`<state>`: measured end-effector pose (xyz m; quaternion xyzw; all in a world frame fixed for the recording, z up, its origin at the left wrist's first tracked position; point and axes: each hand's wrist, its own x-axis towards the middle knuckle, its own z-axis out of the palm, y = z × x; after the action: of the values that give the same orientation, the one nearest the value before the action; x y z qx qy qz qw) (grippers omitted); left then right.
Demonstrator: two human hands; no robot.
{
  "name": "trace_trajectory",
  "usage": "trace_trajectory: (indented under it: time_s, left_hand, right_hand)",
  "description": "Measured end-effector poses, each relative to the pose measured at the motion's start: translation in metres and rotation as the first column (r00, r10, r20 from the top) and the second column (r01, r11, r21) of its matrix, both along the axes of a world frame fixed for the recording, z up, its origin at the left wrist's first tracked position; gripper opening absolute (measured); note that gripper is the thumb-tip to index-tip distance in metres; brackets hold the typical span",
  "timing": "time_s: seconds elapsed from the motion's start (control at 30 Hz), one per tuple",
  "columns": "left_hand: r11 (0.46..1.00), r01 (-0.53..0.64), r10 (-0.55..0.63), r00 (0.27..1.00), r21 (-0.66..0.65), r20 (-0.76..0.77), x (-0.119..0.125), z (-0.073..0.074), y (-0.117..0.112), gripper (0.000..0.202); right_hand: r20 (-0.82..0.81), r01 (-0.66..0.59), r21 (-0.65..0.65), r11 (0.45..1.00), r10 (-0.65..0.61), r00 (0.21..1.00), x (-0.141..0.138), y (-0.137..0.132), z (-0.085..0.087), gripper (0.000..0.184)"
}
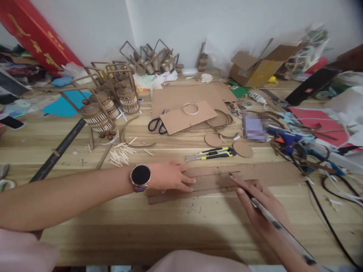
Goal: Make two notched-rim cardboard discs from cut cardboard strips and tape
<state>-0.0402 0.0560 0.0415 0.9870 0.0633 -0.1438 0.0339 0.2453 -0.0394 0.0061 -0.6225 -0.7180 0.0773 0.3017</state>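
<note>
My left hand [172, 177], below a wristwatch [140, 175], lies with its fingers spread on a long brown cardboard strip [263, 172]. My right hand [262, 206] grips a long, slim, pen-like tool [269, 215] with dark and pale parts; its exact kind is unclear. The tool's dark tip is at the strip, near a dark line running lengthwise along it. Just beyond the strip are yellow-and-black utility knives [215, 153], lying together, and two cardboard discs [243, 149]. Small dark crumbs are scattered on the wooden table [181, 230] in front.
Small lidded baskets [98, 115] stand at left, near pale sticks [122, 154]. Cardboard sheets [190, 92], a ring [190, 108] and black-handled scissors [157, 124] lie beyond my hands. A blue glue gun [287, 139] and a black cable [326, 217] are at right.
</note>
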Motion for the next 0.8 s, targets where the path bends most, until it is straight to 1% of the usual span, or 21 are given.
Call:
trace_trajectory:
  time_s: [0.03, 0.1, 0.17, 0.2, 0.27, 0.33, 0.43, 0.57, 0.67, 0.8]
  left_hand:
    - [1.000, -0.004, 0.004, 1.000, -0.008, 0.002, 0.000, 0.001, 0.000, 0.071]
    - [0.999, -0.017, 0.017, 1.000, -0.031, 0.002, 0.001, 0.002, 0.001, 0.071]
    - [0.998, -0.036, 0.036, 0.999, -0.053, -0.007, 0.002, 0.002, 0.001, 0.069]
    - [0.997, -0.045, 0.044, 0.999, -0.057, -0.015, 0.002, 0.002, 0.002, 0.067]
    - [0.998, -0.048, 0.047, 0.999, -0.045, -0.022, 0.001, 0.000, 0.002, 0.065]
    - [0.999, -0.031, 0.031, 1.000, -0.015, 0.000, 0.000, -0.004, 0.003, 0.066]
    - [1.000, -0.005, 0.004, 0.998, 0.018, 0.059, -0.001, -0.009, 0.004, 0.064]
    - [1.000, -0.006, 0.006, 0.994, -0.007, 0.113, -0.002, -0.013, 0.006, 0.059]
    - [0.999, -0.023, 0.026, 0.996, -0.033, 0.091, 0.000, -0.010, 0.007, 0.058]
    - [0.998, -0.033, 0.034, 0.999, -0.052, 0.006, 0.002, -0.005, 0.007, 0.060]
  right_hand:
    - [-0.037, -0.072, 0.011, 0.997, 0.073, 0.997, -0.013, -0.002, 0.005, 0.028]
    - [-0.138, -0.270, 0.006, 0.963, 0.269, 0.953, -0.040, -0.007, 0.012, 0.023]
    - [-0.221, -0.393, -0.018, 0.919, 0.380, 0.898, -0.067, -0.011, 0.014, 0.017]
    - [-0.252, -0.426, -0.037, 0.904, 0.405, 0.879, -0.079, -0.012, 0.013, 0.014]
    - [-0.291, -0.448, -0.074, 0.891, 0.410, 0.864, -0.097, -0.013, 0.007, 0.011]
    - [-0.315, -0.443, -0.124, 0.888, 0.389, 0.866, -0.109, -0.012, 0.000, 0.010]
    - [-0.355, -0.449, -0.182, 0.875, 0.367, 0.860, -0.118, -0.010, -0.008, 0.009]
    - [-0.407, -0.466, -0.186, 0.865, 0.364, 0.838, -0.126, -0.009, -0.012, 0.009]
    - [-0.432, -0.473, -0.170, 0.865, 0.365, 0.824, -0.130, -0.009, -0.014, 0.008]
    - [-0.453, -0.486, -0.165, 0.858, 0.372, 0.810, -0.133, -0.009, -0.015, 0.009]
